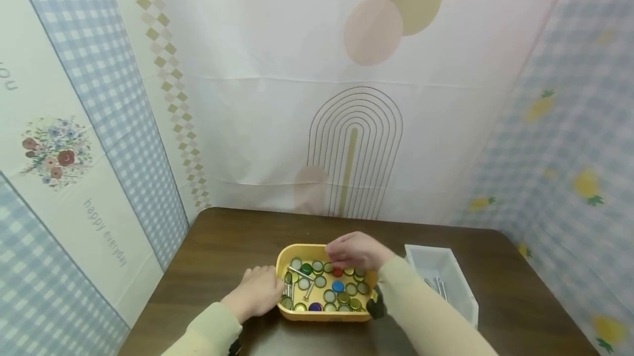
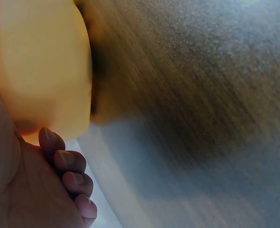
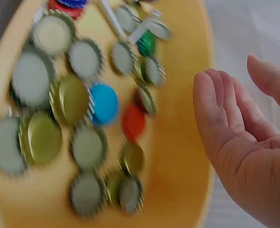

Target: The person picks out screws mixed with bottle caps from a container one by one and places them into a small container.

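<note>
A yellow plastic tub [image 1: 327, 317] holds many bottle caps and a few silver bolts [image 1: 300, 273]. Among the caps are a blue cap [image 1: 338, 285], a red cap [image 3: 133, 122], a green cap [image 3: 146, 43] and a purple cap [image 1: 315, 306]. My left hand [image 1: 261, 288] grips the tub's left side, lapping over its rim; in the left wrist view its fingers [image 2: 72, 161] are curled by the outer wall and the thumb's tip is hidden. Over the tub's far right part hovers my right hand [image 1: 358, 250], its fingers extended, thumb apart and nothing between them.
To the right stands a white tray [image 1: 468, 284] with several silver bolts [image 1: 440, 288] in it, partly behind the right forearm. Both rest on a dark brown wooden table [image 1: 233, 240]. Printed cloth [image 1: 257, 141] hangs behind and on both sides.
</note>
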Demonstrator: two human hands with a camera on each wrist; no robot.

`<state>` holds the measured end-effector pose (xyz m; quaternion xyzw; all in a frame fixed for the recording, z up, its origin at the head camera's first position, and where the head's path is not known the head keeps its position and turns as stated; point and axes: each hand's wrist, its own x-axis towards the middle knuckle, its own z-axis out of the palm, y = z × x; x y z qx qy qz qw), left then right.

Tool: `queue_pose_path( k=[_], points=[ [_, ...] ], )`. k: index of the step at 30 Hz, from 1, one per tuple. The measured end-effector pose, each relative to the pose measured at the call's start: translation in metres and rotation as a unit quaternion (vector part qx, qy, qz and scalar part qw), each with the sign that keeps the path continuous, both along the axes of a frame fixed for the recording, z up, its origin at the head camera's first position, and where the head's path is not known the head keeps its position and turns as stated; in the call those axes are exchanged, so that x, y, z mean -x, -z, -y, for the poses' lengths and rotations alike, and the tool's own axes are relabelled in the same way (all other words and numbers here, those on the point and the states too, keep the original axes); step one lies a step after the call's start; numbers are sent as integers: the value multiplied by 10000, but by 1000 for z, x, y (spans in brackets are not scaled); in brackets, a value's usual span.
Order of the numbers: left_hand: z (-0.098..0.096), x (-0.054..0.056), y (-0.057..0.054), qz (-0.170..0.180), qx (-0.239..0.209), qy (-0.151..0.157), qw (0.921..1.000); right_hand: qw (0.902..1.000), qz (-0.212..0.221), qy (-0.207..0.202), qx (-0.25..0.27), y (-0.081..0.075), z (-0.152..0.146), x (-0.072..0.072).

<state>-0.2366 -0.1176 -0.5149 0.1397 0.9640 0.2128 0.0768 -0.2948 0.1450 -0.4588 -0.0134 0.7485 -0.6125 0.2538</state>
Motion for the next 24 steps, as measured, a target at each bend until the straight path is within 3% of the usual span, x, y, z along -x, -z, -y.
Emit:
queue_pose_path(
  k=[8,13,18,24],
  points=[
    [0,0,2,-96,18,29,9999,9986,-145,-276,-420,21,53,-3],
    [1,1,4,-225,75,42,9997,9912,-619,-248,-1147,27,74,-7],
    [1,1,3,-243,92,38,9997,9750,-1146,-245,-1890,29,88,-12],
    [2,-1,2,-227,48,35,9997,9389,-2121,-481,-2669,37,97,-12]
  ],
)
